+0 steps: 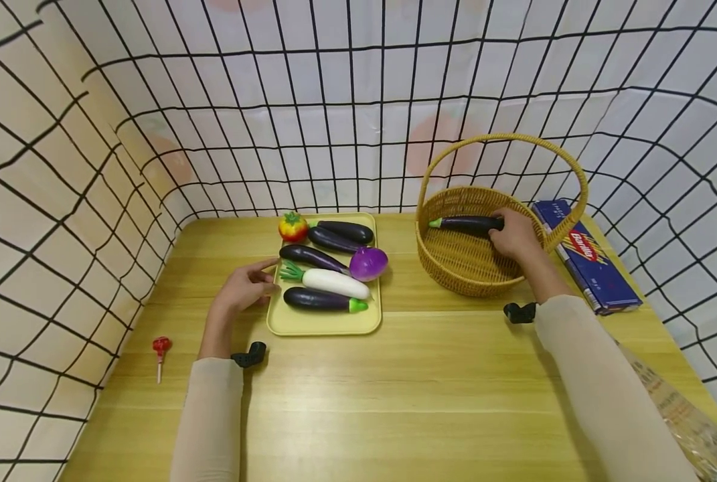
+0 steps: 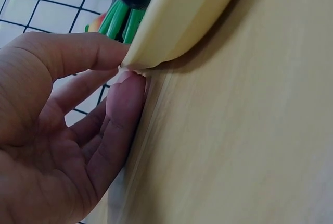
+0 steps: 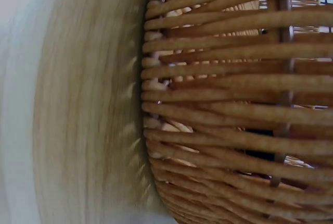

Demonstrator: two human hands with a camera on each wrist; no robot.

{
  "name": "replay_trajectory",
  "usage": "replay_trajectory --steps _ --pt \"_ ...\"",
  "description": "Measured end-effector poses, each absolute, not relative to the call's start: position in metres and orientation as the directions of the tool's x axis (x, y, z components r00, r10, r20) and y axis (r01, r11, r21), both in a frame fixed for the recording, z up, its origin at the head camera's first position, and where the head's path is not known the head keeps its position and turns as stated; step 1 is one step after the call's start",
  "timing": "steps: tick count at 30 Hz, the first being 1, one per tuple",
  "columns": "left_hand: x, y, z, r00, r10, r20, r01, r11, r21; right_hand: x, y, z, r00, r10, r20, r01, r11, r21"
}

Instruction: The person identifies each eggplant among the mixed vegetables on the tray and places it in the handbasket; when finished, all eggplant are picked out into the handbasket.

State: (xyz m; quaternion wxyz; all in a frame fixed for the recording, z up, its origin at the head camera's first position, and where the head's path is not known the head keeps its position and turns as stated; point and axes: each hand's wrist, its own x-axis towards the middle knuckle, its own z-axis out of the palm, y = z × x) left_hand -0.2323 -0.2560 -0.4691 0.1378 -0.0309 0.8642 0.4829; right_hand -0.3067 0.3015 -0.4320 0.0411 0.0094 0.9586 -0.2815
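Note:
In the head view, my right hand [image 1: 513, 234] reaches into the wicker basket [image 1: 448, 271] and grips an eggplant [image 1: 463, 225] by its dark end, the green stem pointing left. The right wrist view shows only the basket's woven side [image 3: 234, 112]; that hand is hidden there. On the left, my left hand [image 1: 246, 289] pinches the rim of the yellow tray [image 1: 322, 325], as the left wrist view shows. On the tray lie several eggplants [image 1: 316, 298], a white radish [image 1: 336, 284], a purple onion [image 1: 368, 264] and a red-yellow pepper [image 1: 293, 227].
A blue Barilla box [image 1: 599, 268] lies right of the basket. One red lollipop [image 1: 161, 348] lies at the table's left. Clear plastic packaging [image 1: 689, 415] sits by the right sleeve. White grid-patterned cloth [image 1: 358, 114] surrounds the wooden table [image 1: 394, 402], and the basket's handle arches high.

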Motion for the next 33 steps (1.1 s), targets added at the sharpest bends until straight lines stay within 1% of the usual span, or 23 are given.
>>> replay_trajectory --steps 9,12,17,20,25,27,29,33 --pt "-0.235 -0.25 -0.471 -0.968 0.083 -0.238 -0.16 0.526 0.835 -0.301 0.302 -0.429 -0.997 -0.003 -0.077 0.039 0.844 -0.534" --pt "-0.234 -0.249 -0.471 -0.967 0.072 -0.245 -0.173 0.521 0.836 -0.295 0.301 -0.426 -1.0 -0.007 -0.026 0.008 0.835 -0.55" --pt "-0.234 -0.248 -0.472 -0.97 0.057 -0.236 -0.173 0.518 0.837 -0.272 0.295 -0.421 -0.993 -0.019 0.118 -0.086 0.803 -0.589" --pt "-0.234 -0.248 -0.474 -0.973 0.066 -0.222 -0.158 0.509 0.846 -0.252 0.284 -0.415 -0.985 -0.003 0.17 -0.112 0.763 -0.637" --pt "-0.235 -0.25 -0.476 -0.974 0.081 -0.212 -0.146 0.492 0.858 -0.223 0.256 -0.406 -0.982 0.012 0.19 -0.139 0.638 -0.758" --pt "-0.235 -0.251 -0.476 -0.973 0.081 -0.217 -0.151 0.489 0.859 -0.216 0.245 -0.405 -0.978 -0.009 0.209 -0.173 0.593 -0.786" --pt "-0.234 -0.252 -0.475 -0.972 0.085 -0.221 -0.153 0.488 0.859 -0.211 0.233 -0.407 -0.972 -0.039 0.233 -0.213 0.569 -0.794" --pt "-0.234 -0.253 -0.475 -0.972 0.083 -0.219 -0.151 0.493 0.857 -0.203 0.212 -0.412 -0.965 -0.104 0.239 -0.257 0.537 -0.804"
